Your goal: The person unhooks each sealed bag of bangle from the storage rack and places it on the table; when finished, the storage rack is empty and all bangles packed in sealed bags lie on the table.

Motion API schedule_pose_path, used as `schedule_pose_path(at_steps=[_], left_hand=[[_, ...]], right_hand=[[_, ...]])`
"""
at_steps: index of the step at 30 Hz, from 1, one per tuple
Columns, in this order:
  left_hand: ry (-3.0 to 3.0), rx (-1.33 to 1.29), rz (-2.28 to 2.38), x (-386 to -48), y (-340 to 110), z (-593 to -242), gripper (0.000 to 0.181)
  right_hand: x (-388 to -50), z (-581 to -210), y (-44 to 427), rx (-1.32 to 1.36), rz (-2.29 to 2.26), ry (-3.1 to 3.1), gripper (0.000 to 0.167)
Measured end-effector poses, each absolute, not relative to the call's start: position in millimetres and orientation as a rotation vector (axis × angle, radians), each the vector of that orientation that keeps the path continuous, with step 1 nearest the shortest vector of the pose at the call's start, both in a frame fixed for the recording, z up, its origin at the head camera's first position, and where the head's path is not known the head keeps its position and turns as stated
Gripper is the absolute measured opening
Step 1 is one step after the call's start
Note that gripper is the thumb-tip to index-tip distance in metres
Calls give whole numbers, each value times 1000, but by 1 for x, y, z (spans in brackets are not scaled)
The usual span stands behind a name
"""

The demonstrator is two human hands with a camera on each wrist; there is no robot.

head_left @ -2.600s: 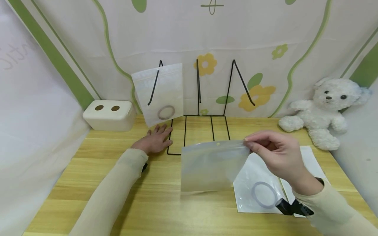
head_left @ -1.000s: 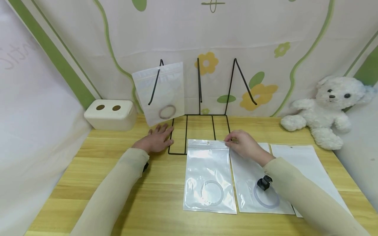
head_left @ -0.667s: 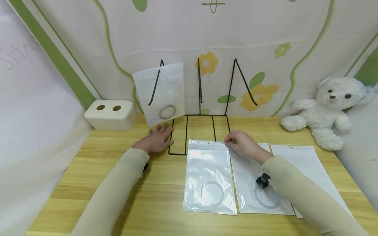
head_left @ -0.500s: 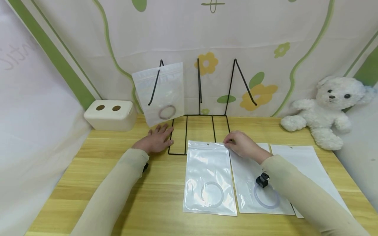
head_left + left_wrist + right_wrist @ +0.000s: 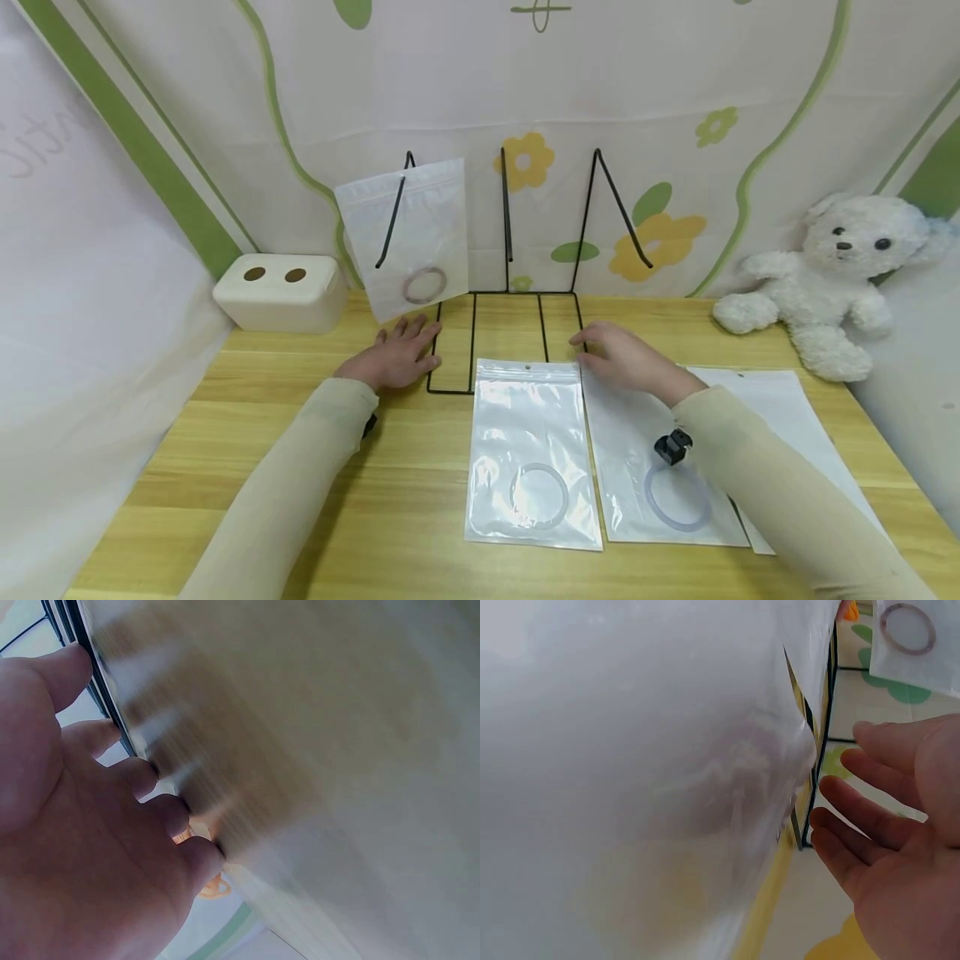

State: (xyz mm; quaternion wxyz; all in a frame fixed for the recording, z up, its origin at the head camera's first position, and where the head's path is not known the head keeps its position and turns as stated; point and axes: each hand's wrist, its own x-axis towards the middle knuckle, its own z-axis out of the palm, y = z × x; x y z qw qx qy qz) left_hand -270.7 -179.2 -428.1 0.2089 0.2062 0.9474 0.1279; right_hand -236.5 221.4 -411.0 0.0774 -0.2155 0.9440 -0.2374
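My left hand rests on the wooden table with fingers spread, at the left side of the black wire rack's base. In the left wrist view its fingertips touch the tabletop. My right hand hovers at the upper edge of the middle zip bag; the right wrist view shows nothing between its loosely bent fingers. To its left lies a clear-fronted zip bag with a pale bangle inside. A lavender bangle shows in the middle bag. A third bag is partly under my forearm.
Another zip bag with a brownish bangle hangs tilted on the rack's left hook. The middle hook and right hook carry nothing. A white box with two holes stands left; a white teddy bear sits right.
My right hand has brought a zip bag down flat on the table left of the other two, shifted it slightly toward me, then let go. The left hand has stayed in place.
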Motion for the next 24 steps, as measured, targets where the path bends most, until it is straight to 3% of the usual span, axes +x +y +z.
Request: schedule_pose_path(at_steps=[11,24], left_hand=[[2633,587,369,-273,-182,-432,71],[2646,590,372,-291,-190,-459,75]], right_hand=[[-266,-420,247,-514,-700,2737,65],[-291,-424,252,-494,-576,2659,69]])
